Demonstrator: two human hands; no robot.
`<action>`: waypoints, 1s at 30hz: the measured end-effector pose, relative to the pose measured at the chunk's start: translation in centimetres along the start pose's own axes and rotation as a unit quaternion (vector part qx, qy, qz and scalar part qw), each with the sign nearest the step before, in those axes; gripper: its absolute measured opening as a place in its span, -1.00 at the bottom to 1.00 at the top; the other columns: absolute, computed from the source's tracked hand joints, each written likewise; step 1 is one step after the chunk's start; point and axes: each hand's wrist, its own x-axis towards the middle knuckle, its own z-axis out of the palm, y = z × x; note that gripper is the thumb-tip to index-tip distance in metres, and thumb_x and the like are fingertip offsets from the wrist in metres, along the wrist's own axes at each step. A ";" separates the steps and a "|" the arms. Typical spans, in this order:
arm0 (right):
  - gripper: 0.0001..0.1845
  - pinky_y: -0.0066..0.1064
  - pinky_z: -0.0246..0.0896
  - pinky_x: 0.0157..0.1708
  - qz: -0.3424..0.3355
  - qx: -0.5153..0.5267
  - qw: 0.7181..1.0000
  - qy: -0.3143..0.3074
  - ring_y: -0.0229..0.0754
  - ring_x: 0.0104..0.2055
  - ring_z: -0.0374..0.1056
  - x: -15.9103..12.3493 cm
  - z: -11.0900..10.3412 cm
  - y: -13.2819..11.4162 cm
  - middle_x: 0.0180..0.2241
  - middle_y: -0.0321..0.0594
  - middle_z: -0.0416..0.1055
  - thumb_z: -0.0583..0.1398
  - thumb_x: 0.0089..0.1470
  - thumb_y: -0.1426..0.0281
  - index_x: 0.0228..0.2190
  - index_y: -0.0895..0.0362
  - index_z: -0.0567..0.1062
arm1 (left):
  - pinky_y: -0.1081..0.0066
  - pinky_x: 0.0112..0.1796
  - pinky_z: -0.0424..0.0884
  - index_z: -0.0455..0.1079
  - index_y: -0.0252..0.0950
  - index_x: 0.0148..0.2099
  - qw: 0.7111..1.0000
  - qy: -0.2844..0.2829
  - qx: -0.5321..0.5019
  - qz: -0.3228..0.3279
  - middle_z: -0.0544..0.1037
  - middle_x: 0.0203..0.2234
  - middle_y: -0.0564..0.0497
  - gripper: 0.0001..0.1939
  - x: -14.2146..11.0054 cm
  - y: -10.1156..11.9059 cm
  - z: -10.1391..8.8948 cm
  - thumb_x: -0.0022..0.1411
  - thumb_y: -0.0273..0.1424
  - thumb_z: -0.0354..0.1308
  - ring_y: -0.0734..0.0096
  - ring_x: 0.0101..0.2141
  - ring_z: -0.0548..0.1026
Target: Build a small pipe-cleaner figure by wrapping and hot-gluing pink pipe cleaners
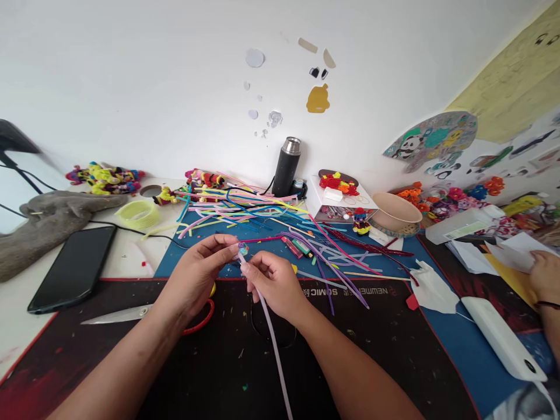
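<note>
Your left hand (pixel 205 267) and right hand (pixel 275 283) meet near the centre of the frame, both closed in a pinch on the pale lilac pipe cleaner (pixel 272 339). Your left thumb and forefinger grip it close to its upper end, and your right thumb and fingers hold it just below; from there it runs down to the bottom edge of the frame, right of centre. A small bluish, multicoloured piece (pixel 244 249) shows at your left fingertips, too small to make out. Under your left forearm, in the lower left, lie the scissors (pixel 117 315), with a red handle loop showing on the arm's other side, on the dark mat (pixel 210 379). A black phone (pixel 72 269) lies at the left of the frame. Past your hands, loose coloured pipe cleaners (pixel 245 211) spread across the middle, with a black flask (pixel 286 172) standing behind them at upper centre. At the right edge, another person's hand (pixel 545 275) is at some papers (pixel 520 252), above a white power bank (pixel 503 338).
</note>
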 end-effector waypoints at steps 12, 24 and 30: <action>-0.60 -0.45 0.06 -0.55 -0.014 -0.046 0.998 0.037 -0.32 -0.62 0.16 0.0 -0.2 0.0 -0.65 -0.45 0.27 0.28 0.27 0.05 -0.43 0.08 0.44 | 0.55 -0.31 0.48 0.68 -0.32 -0.31 0.999 0.001 -0.045 -0.027 0.62 -0.36 0.04 -0.59 0.2 -0.2 -0.2 -0.25 -0.38 0.70 0.48 -0.37 0.51; -0.61 -0.42 0.00 -0.51 -0.033 -0.098 0.993 0.058 -0.29 -0.54 0.12 0.2 -0.1 0.0 -0.58 -0.42 0.24 0.27 0.24 0.05 -0.44 0.08 0.44 | 0.54 -0.40 0.54 0.66 -0.42 -0.32 0.991 0.012 -0.103 -0.081 0.60 -0.39 0.01 -0.73 0.4 -0.4 -0.2 -0.16 -0.60 0.56 0.46 -0.42 0.54; -0.63 -0.41 -0.01 -0.51 -0.038 -0.114 0.990 0.066 -0.29 -0.53 0.13 0.3 -0.2 0.3 -0.58 -0.41 0.25 0.28 0.22 0.07 -0.44 0.10 0.47 | 0.50 -0.44 0.55 0.65 -0.42 -0.29 0.985 0.007 -0.119 -0.123 0.58 -0.46 -0.01 -0.82 0.2 -0.3 -0.3 -0.02 -0.66 0.41 0.43 -0.48 0.54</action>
